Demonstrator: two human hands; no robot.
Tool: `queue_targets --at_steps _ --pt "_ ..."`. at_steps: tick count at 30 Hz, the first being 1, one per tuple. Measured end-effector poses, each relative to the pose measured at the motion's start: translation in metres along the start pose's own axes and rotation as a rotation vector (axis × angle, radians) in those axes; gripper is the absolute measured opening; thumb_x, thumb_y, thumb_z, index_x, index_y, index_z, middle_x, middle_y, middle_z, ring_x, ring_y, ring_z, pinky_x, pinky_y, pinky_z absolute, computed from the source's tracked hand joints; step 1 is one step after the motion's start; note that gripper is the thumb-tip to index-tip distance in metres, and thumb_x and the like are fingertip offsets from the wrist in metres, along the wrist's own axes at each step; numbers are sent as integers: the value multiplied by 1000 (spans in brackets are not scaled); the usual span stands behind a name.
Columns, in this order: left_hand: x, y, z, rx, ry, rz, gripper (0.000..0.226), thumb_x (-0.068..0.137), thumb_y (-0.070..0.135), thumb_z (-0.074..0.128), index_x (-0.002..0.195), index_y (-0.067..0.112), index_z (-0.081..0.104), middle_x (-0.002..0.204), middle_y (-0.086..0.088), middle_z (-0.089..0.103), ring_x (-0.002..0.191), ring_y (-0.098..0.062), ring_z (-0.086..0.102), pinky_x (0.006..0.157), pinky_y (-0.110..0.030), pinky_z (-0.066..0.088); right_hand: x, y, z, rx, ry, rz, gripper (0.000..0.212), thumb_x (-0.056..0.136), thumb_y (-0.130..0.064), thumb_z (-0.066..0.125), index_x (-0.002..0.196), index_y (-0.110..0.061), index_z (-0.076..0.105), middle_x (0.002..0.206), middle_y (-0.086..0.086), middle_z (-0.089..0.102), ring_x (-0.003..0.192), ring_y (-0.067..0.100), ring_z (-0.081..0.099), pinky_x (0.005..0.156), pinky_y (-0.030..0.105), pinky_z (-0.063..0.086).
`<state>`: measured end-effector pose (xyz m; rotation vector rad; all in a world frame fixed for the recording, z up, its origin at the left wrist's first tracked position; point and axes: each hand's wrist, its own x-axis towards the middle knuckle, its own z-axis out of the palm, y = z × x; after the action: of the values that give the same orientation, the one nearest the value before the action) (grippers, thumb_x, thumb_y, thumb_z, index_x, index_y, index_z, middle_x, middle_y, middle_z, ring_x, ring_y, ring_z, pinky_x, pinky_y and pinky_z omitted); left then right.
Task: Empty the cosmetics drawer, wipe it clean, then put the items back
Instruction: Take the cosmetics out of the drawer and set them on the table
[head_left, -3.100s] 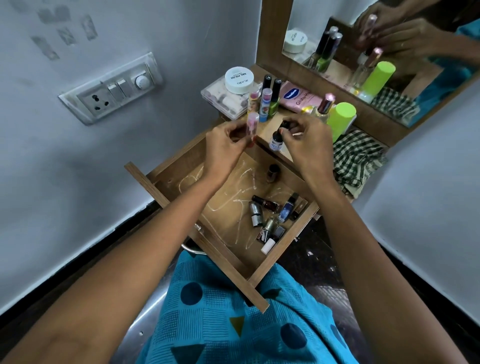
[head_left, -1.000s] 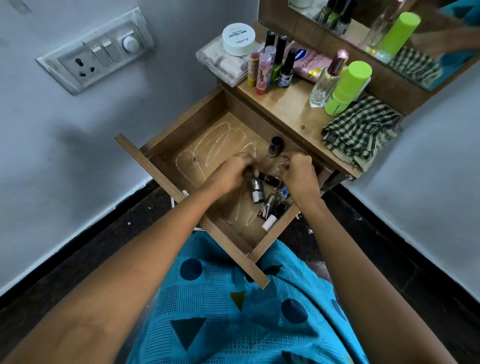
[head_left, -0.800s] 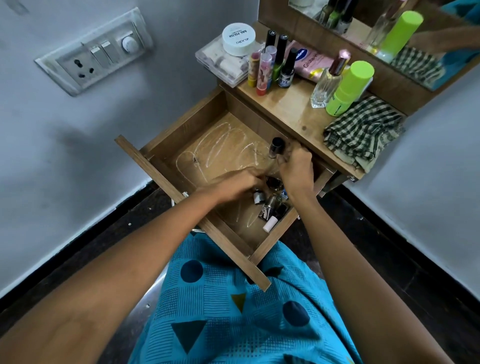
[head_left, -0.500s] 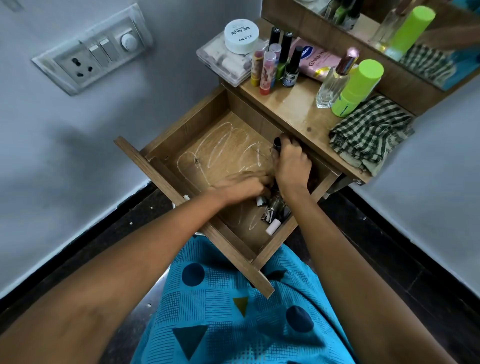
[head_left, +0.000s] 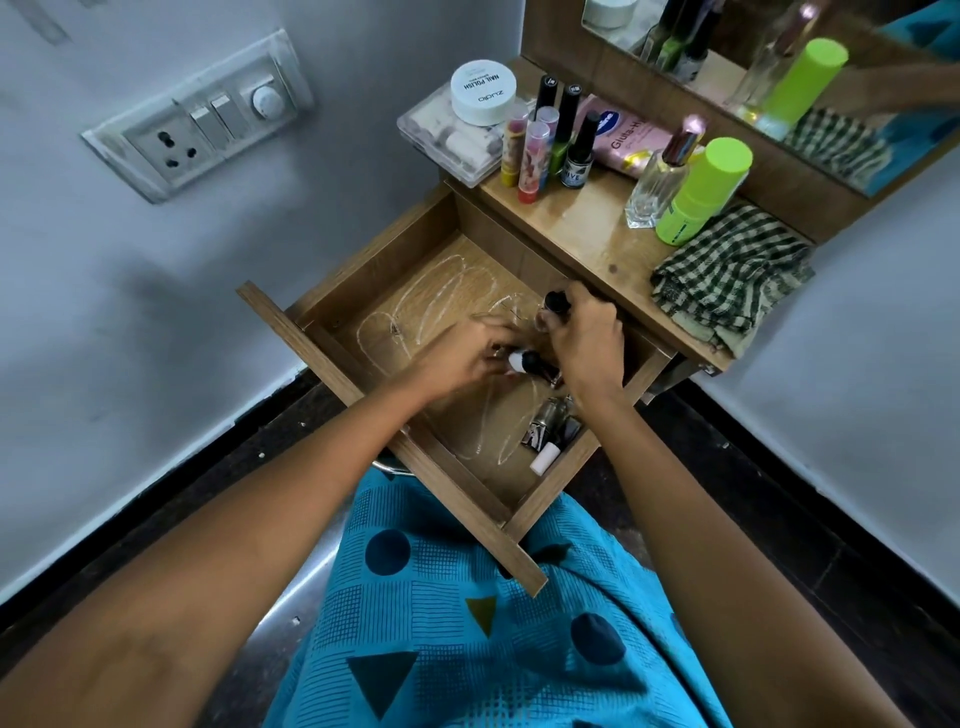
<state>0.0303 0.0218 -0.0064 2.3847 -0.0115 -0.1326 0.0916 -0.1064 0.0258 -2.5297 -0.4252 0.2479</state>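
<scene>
The wooden drawer (head_left: 395, 244) is pulled open over my lap, its floor streaked with white smears. My left hand (head_left: 462, 358) reaches into its middle and pinches small nail polish bottles (head_left: 524, 362), one white-capped, one black-capped. My right hand (head_left: 584, 338) grips a dark-capped bottle (head_left: 555, 301) near the drawer's back right. Several small bottles (head_left: 550, 428) lie in the front right corner of the drawer. On the tabletop (head_left: 587, 228) stand upright bottles and tubes (head_left: 545, 145).
A white jar (head_left: 483, 91) sits on a clear box at the tabletop's back left. A glass perfume bottle (head_left: 660, 182), a lime-green bottle (head_left: 701, 192) and a checked cloth (head_left: 727, 275) lie to the right. A mirror (head_left: 779, 62) stands behind. A wall socket (head_left: 202, 114) is at left.
Both hands came down from the tabletop into the drawer. My left hand gathered small bottles in the middle; my right hand moved back and closed round the dark-capped bottle.
</scene>
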Motion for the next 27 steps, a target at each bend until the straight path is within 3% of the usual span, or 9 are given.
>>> queue_targets --at_steps 2,5,7,10,16,21,23,27 --pt "-6 2 -8 -96 96 -38 34 77 6 67 111 5 63 110 -9 63 100 -11 54 91 -9 37 -3 -1 -7 39 19 3 28 88 -17 60 115 -11 57 106 15 67 100 31 63 85 43 52" --pt "-9 6 -17 -249 225 -159 37 75 7 69 112 6 62 112 -10 64 100 -16 58 90 -28 46 -7 -7 -19 96 55 -25 26 86 -17 63 112 -15 60 105 10 68 97 27 65 87 43 52" --pt "-9 16 -25 -314 326 -176 40 73 6 71 112 5 62 109 -10 66 93 -12 60 85 -23 47 -9 -13 -30 130 80 -61 32 84 -16 65 115 -13 60 106 10 69 94 22 67 87 39 54" --pt "-2 28 -35 -391 472 -178 41 71 6 73 110 3 64 103 -5 66 75 9 57 75 -10 46 -10 -25 -48 192 132 -106 38 83 -14 67 120 -9 59 107 11 69 91 19 68 85 34 55" --pt "28 55 -42 -526 753 -199 37 69 4 75 106 3 66 96 -5 68 71 2 59 69 -9 47 6 -36 -71 246 252 -154 40 83 -14 66 122 -8 56 114 9 66 87 6 61 83 18 51" --pt "57 65 -36 -534 844 -227 39 70 5 75 107 4 66 105 -11 69 95 -21 65 87 -30 52 30 -34 -68 236 304 -149 44 82 -11 67 125 -10 54 113 9 66 92 19 67 83 36 56" --pt "66 67 -33 -500 875 -239 38 71 6 75 108 4 66 108 -11 68 100 -18 63 90 -27 49 37 -32 -65 237 316 -152 47 83 -9 66 127 -12 52 113 9 67 91 18 67 81 36 57" --pt "78 72 -30 -431 930 -249 34 73 6 73 106 2 66 106 -13 67 97 -13 60 81 -10 40 47 -31 -61 238 344 -140 42 84 -9 65 124 -9 55 114 11 65 99 21 65 86 36 55"
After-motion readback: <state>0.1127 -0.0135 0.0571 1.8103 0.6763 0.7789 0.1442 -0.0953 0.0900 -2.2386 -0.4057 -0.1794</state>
